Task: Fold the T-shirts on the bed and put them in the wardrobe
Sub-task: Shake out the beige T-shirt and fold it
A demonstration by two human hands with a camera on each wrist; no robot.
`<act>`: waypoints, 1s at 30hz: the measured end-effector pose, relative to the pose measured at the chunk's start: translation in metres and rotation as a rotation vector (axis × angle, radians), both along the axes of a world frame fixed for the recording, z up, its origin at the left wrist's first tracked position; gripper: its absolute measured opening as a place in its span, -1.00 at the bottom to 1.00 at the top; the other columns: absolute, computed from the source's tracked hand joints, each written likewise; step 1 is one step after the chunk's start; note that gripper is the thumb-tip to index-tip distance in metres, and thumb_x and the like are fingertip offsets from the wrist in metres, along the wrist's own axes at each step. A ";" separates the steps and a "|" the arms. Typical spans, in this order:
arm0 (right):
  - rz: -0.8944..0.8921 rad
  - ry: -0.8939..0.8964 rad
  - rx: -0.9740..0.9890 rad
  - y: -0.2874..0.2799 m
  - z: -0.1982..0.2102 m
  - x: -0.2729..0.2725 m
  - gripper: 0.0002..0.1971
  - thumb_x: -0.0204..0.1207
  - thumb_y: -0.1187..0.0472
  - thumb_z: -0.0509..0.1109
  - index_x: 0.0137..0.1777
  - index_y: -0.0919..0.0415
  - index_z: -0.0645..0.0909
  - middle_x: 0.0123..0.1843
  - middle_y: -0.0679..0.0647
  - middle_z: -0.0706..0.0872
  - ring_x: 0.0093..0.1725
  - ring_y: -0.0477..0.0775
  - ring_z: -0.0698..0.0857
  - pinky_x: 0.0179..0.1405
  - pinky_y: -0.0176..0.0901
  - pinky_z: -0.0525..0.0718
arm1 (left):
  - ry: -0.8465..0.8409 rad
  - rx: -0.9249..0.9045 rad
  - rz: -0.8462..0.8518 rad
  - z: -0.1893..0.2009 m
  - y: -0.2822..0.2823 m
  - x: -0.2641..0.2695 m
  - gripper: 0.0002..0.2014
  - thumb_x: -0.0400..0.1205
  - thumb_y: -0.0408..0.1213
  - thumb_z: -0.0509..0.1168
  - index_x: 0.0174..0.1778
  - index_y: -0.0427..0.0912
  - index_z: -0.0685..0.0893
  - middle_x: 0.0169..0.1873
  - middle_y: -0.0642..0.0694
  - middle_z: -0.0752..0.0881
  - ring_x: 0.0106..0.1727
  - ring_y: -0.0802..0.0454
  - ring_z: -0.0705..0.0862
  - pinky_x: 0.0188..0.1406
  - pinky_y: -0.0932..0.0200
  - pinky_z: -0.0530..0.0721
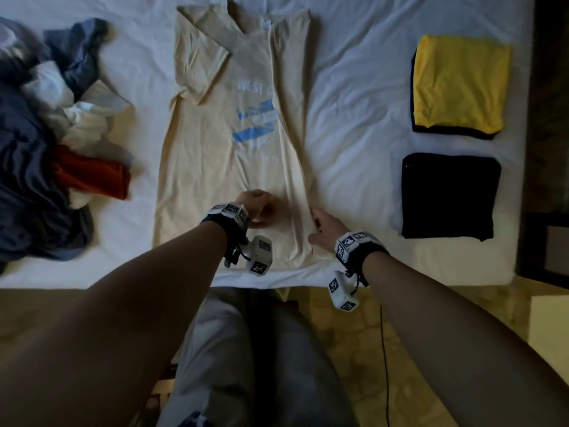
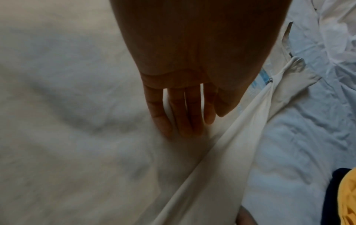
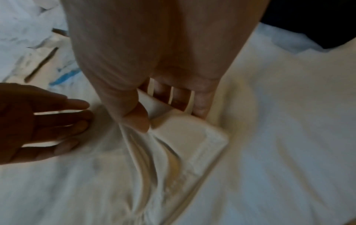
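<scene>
Left hand (image 1: 258,208) flat, fingers straight, pressing cream shirt (image 1: 215,155) on bed (image 1: 354,118); right hand (image 1: 323,226) pinching its folded edge.

Bare forearms wear black wrist straps (image 1: 374,251) carrying white marker-printed camera blocks (image 1: 260,255); grey trousers (image 1: 221,349) below.

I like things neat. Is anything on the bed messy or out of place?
Yes. A crumpled clothes pile lies unfolded at the bed's left side, unlike the folded yellow shirt and black shirt on the right. The cream T-shirt is only half folded.
</scene>
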State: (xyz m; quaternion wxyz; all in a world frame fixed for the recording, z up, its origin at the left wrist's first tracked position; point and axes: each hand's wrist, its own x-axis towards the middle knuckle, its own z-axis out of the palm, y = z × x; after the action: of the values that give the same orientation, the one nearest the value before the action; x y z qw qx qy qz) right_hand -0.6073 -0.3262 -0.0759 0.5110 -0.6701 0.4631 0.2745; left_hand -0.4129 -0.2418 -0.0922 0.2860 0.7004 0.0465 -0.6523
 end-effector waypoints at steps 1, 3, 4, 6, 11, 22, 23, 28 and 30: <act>-0.009 -0.015 -0.005 0.005 0.003 0.001 -0.31 0.48 0.33 0.42 0.61 0.06 0.31 0.37 0.11 0.65 0.28 0.19 0.65 0.23 0.03 0.65 | 0.025 0.004 0.009 0.002 0.006 -0.007 -0.89 0.66 -0.20 0.30 -0.09 -0.09 0.73 0.04 -0.21 0.74 0.12 -0.19 0.71 0.01 -0.18 0.77; -0.024 -0.057 -0.025 0.015 0.012 0.005 -0.34 0.49 0.34 0.39 0.59 0.07 0.33 0.36 0.12 0.66 0.27 0.21 0.66 0.23 0.04 0.65 | 0.077 0.000 0.005 0.007 0.018 -0.018 -0.87 0.67 -0.18 0.28 -0.07 -0.11 0.70 0.01 -0.19 0.72 0.10 -0.17 0.70 0.08 -0.21 0.73; -0.030 -0.085 -0.030 0.020 0.016 0.009 -0.37 0.50 0.33 0.39 0.57 0.08 0.35 0.36 0.13 0.66 0.28 0.21 0.67 0.24 0.07 0.66 | 0.108 -0.004 0.006 0.009 0.024 -0.022 -0.84 0.68 -0.12 0.27 -0.02 -0.12 0.68 0.03 -0.19 0.72 0.09 -0.17 0.70 0.11 -0.23 0.71; -0.042 -0.138 -0.002 0.032 0.023 0.015 -0.46 0.54 0.27 0.39 0.52 0.05 0.40 0.33 0.12 0.68 0.25 0.21 0.69 0.20 0.14 0.70 | 0.190 -0.023 0.017 0.013 0.037 -0.028 -0.66 0.67 0.07 0.24 0.14 -0.13 0.65 0.11 -0.20 0.71 0.14 -0.19 0.70 0.14 -0.25 0.69; -0.180 -0.184 0.227 0.058 0.038 0.025 -0.72 0.60 0.23 0.35 0.28 0.00 0.60 0.04 0.12 0.79 -0.07 0.17 0.82 -0.18 0.14 0.83 | 0.173 -0.083 0.022 0.016 0.061 -0.037 -0.46 0.57 0.23 0.31 0.17 -0.19 0.70 0.03 -0.23 0.76 0.06 -0.25 0.73 0.03 -0.14 0.72; -0.220 -0.106 0.001 0.054 0.013 0.000 -0.73 0.60 0.25 0.34 0.28 0.10 0.64 0.11 0.10 0.75 -0.02 0.03 0.77 -0.20 -0.16 0.79 | -0.401 0.071 -0.535 -0.003 0.099 -0.044 -0.85 0.57 -0.25 0.40 -0.04 -0.25 0.77 -0.17 -0.18 0.75 -0.10 -0.19 0.76 -0.05 -0.07 0.79; -0.222 -0.094 -0.022 0.052 0.011 -0.001 -0.74 0.60 0.26 0.33 0.25 0.10 0.65 0.09 0.09 0.75 -0.03 0.02 0.77 -0.21 -0.17 0.78 | -0.444 0.081 -0.638 -0.003 0.101 -0.043 -0.89 0.58 -0.25 0.38 -0.13 -0.18 0.79 -0.27 -0.12 0.73 -0.19 -0.15 0.75 -0.15 0.03 0.77; -0.270 -0.094 -0.101 0.042 0.011 0.006 -0.82 0.57 0.26 0.34 0.11 0.08 0.67 -0.08 0.04 0.78 -0.05 0.07 0.79 -0.02 0.04 0.82 | -0.443 0.140 -0.563 0.000 0.102 -0.027 -0.69 0.57 -0.08 0.36 -0.38 -0.22 0.70 -0.34 -0.17 0.76 -0.33 -0.11 0.71 -0.31 0.10 0.64; -0.320 -0.135 -0.146 0.038 0.018 0.017 -0.85 0.56 0.28 0.33 0.01 0.03 0.67 -0.10 0.04 0.79 -0.11 0.02 0.79 0.00 0.06 0.82 | -0.397 0.078 -0.389 0.005 0.095 -0.012 -0.73 0.63 -0.15 0.32 -0.20 -0.29 0.73 -0.22 -0.20 0.78 -0.21 -0.16 0.75 -0.19 0.02 0.71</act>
State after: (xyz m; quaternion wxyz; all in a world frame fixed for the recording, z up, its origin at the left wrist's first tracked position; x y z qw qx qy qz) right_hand -0.5906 -0.2880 -0.0583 0.5281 -0.6402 0.5470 0.1098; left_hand -0.4249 -0.1467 -0.0875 0.1318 0.8207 -0.1208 -0.5426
